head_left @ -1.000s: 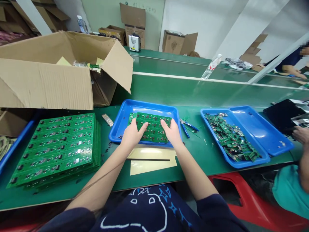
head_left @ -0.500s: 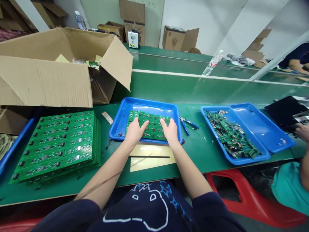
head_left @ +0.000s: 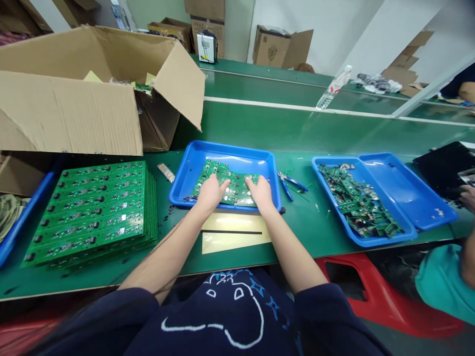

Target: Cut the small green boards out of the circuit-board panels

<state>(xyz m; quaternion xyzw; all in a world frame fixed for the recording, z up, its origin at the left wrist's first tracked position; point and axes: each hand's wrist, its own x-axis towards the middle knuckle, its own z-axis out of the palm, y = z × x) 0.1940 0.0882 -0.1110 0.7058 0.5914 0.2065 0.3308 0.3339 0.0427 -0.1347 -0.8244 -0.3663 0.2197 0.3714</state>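
Note:
A green circuit board panel (head_left: 227, 180) lies bent and partly broken apart inside a blue tray (head_left: 193, 163) in front of me. My left hand (head_left: 211, 192) grips its near left part, fingers closed over the edge. My right hand (head_left: 261, 192) grips its near right part the same way. Both hands are over the tray's near rim. A yellow sheet (head_left: 233, 232) with a black stripe lies just below the tray.
A stack of green circuit board panels (head_left: 92, 210) lies at left, below an open cardboard box (head_left: 74, 113). Blue-handled cutters (head_left: 289, 184) lie right of the tray. Two more blue trays (head_left: 408, 193) at right; one holds several small boards (head_left: 356, 202). Another person's arm (head_left: 465, 247) is at far right.
The flat panel has been pressed and bent between my hands; it now looks broken into smaller strips. My hands have drawn closer together and nearer the tray's front rim.

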